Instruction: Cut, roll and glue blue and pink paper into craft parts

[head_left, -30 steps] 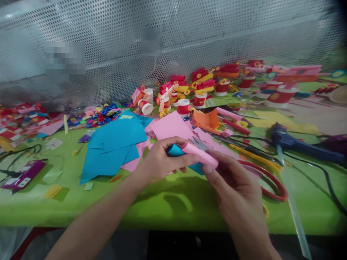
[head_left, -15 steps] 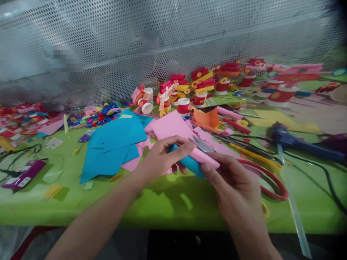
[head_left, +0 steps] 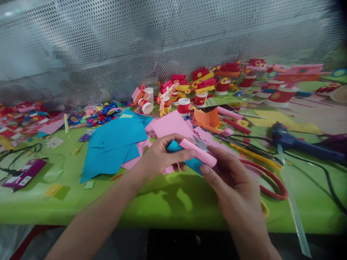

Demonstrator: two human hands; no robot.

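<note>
A pink paper roll (head_left: 199,153) lies lengthwise against a blue paper roll (head_left: 193,164), both held just above the table's front part. My left hand (head_left: 170,153) grips the far-left end, its thumb across the two rolls and its fingers curled underneath. At the other end, my right hand (head_left: 235,180) pinches the rolls, thumb on the blue one and fingers behind, partly hidden. Scissors with red handles (head_left: 283,189) lie behind my right hand; their blades (head_left: 200,143) show just past the pink roll.
Blue paper sheets (head_left: 116,137) and a pink sheet (head_left: 172,124) cover the table's middle. Paper-cup models (head_left: 200,95) line the perforated metal panel (head_left: 108,43). At right lies a blue glue gun (head_left: 303,142) with its cord; at left, a purple power strip (head_left: 25,175).
My left thumb has shifted slightly along the rolls, and more of the pink roll's left end shows. Both hands stay in nearly the same place.
</note>
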